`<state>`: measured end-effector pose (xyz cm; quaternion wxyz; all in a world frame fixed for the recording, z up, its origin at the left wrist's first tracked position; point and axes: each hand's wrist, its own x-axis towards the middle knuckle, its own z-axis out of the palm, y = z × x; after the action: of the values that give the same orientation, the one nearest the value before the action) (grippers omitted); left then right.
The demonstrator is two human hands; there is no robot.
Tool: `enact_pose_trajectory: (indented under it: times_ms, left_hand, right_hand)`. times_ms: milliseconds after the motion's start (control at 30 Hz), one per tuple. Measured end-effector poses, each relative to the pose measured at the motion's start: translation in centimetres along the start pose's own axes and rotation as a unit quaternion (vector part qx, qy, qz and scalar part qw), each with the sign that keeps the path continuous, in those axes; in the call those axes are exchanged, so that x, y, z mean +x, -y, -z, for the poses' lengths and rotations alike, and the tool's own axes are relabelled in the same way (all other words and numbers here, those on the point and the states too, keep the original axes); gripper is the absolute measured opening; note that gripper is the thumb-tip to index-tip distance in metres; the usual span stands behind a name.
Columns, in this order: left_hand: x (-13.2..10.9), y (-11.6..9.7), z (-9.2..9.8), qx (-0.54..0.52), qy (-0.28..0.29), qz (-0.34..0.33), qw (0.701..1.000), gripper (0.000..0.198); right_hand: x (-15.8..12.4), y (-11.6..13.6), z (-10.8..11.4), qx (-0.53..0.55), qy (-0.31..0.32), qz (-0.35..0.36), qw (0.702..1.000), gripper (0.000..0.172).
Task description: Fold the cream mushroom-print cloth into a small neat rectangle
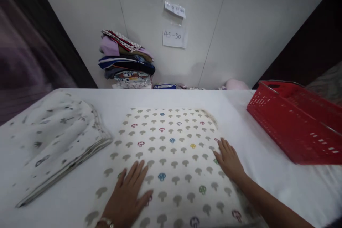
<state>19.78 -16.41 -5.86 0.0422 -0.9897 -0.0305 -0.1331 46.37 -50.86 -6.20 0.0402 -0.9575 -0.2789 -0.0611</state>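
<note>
A cream cloth (173,156) printed with grey and coloured mushrooms lies spread flat, in a rough square, in the middle of the white table. My left hand (128,190) rests palm down on its lower left part, fingers stretched out, a bracelet at the wrist. On the cloth's right edge lies my right hand (228,158), also flat with its fingers extended. Neither hand grips anything. The near edge of the cloth runs out of the picture at the bottom.
A folded white cloth with small dark plant prints (64,131) lies on the left. At the right stands a red plastic basket (288,124). Behind the white table (229,105), a stack of folded textiles (127,60) leans by the wall, below and left of a paper marked 45-50 (174,37).
</note>
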Motion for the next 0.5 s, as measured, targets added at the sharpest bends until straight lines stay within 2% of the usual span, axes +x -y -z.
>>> enact_pose_trajectory:
  times_ms: [100, 200, 300, 367, 433, 500]
  left_hand:
    - [0.8, -0.2, 0.3, -0.033, 0.082, 0.046, 0.995, 0.062]
    - [2.2, -0.8, 2.2, -0.047, 0.144, 0.082, 0.985, 0.065]
    - [3.2, -2.7, 5.4, 0.006, 0.128, 0.095, 0.987, 0.067]
    - [3.2, -4.5, 7.3, 0.026, 0.119, 0.103, 0.987, 0.065]
    - [2.6, -6.5, 8.3, 0.018, 0.127, 0.118, 0.985, 0.064]
    - [1.5, -8.1, 8.0, -0.001, 0.152, 0.135, 0.979, 0.066]
  right_hand:
    - [0.9, 0.1, 0.4, 0.006, 0.02, -0.007, 1.0, 0.06]
    - [1.9, 0.1, 1.6, 0.037, 0.06, -0.023, 0.997, 0.06]
    - [2.3, -0.1, 3.6, 0.097, 0.092, -0.045, 0.99, 0.061]
    - [2.1, -0.4, 5.0, 0.126, 0.08, -0.05, 0.988, 0.063]
    - [1.4, -0.6, 5.8, 0.138, 0.059, -0.037, 0.988, 0.064]
    - [0.1, -0.5, 5.7, 0.128, 0.057, 0.002, 0.99, 0.063]
